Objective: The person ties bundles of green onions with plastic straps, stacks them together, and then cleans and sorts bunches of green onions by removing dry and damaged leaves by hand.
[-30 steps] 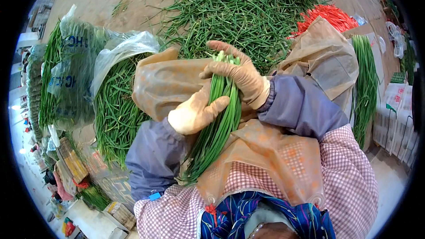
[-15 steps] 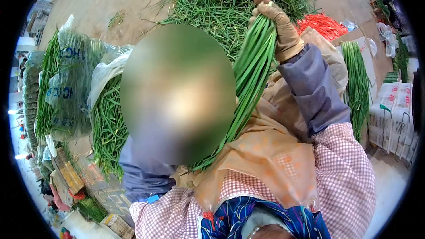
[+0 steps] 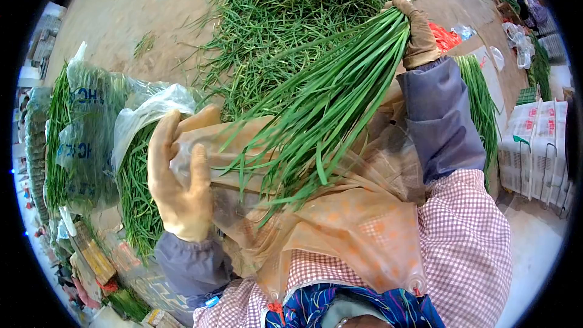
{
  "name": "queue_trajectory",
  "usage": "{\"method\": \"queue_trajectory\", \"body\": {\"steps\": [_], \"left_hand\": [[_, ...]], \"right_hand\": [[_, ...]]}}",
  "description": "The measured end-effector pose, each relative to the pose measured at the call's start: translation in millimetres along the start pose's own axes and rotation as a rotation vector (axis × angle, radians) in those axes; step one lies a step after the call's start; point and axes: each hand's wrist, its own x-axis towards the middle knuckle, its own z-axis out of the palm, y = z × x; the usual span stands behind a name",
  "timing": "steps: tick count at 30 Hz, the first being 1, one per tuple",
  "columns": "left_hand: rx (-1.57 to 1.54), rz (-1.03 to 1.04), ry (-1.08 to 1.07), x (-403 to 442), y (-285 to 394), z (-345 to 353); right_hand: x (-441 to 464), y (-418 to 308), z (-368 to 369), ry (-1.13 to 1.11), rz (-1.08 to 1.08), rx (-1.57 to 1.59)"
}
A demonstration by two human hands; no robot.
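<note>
My right hand (image 3: pixel 419 27), in a tan glove, is closed round the gathered end of a bunch of garlic chives (image 3: pixel 346 79). Its long green leaves fan out down and to the left, over the plastic apron (image 3: pixel 364 212) on my lap. My left hand (image 3: pixel 179 176), also gloved, is raised at the left with fingers apart and nothing in it, a little blurred. Beyond the knees lies a large loose pile of chives (image 3: pixel 291 0) on the floor.
Left of me, plastic bags (image 3: pixel 91 127) hold more chives (image 3: pixel 138 188). On the right lie another bunch (image 3: pixel 480 88) and red strips (image 3: pixel 444 37), partly hidden behind my right arm. White crates (image 3: pixel 534 146) stand farther right.
My right hand has moved right with the bunch, and the leaves have spread wider. My left hand, behind a blurred patch before, now shows open at the left.
</note>
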Motion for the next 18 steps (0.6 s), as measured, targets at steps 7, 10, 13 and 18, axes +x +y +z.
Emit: {"method": "queue_trajectory", "body": {"steps": [7, 10, 13, 18], "left_hand": [[-0.156, -0.168, -0.348, -10.4, 10.4, 71.1], [-0.248, -0.415, -0.493, -6.8, -1.7, 92.8], [-0.311, -0.484, -0.523, 1.2, 2.0, 109.3], [-0.265, -0.49, -0.559, 5.1, -9.6, 124.7]], "right_hand": [[-12.5, 11.0, 12.2, -0.011, 0.043, 0.006], [-18.1, 14.8, 15.7, -0.007, 0.06, -0.008], [-24.6, 19.0, 21.7, -0.057, 0.075, -0.054], [-28.4, 17.9, 29.5, -0.069, 0.013, -0.073]]}}
